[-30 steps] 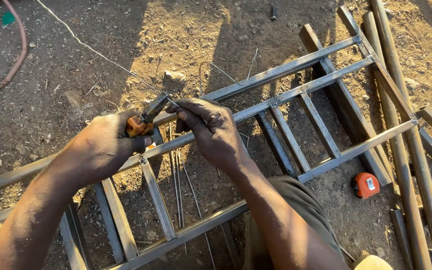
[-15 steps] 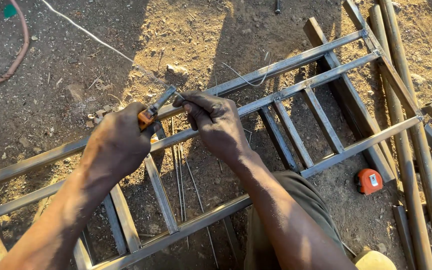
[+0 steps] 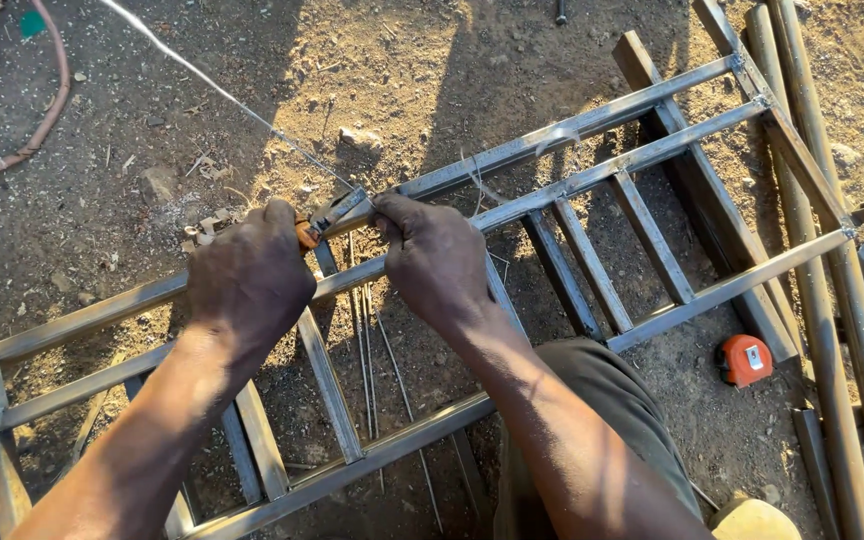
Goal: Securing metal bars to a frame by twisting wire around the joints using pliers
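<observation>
Left arm: I am seeing it reaching in from the lower left, bare forearm stretched up and to the right, wrist straight.
Left hand (image 3: 250,272): it is closing into a fist, knuckles facing up toward my camera, fingers curled under and out of sight.
Right arm: it is coming up from the bottom centre, forearm angling up and to the left.
Right hand (image 3: 434,256): it is lying palm down, fingers bending and pinching at the tips, just beside the left hand.

One steel frame (image 3: 592,180); one pliers (image 3: 332,215); one tape measure (image 3: 745,360); two hands.
</observation>
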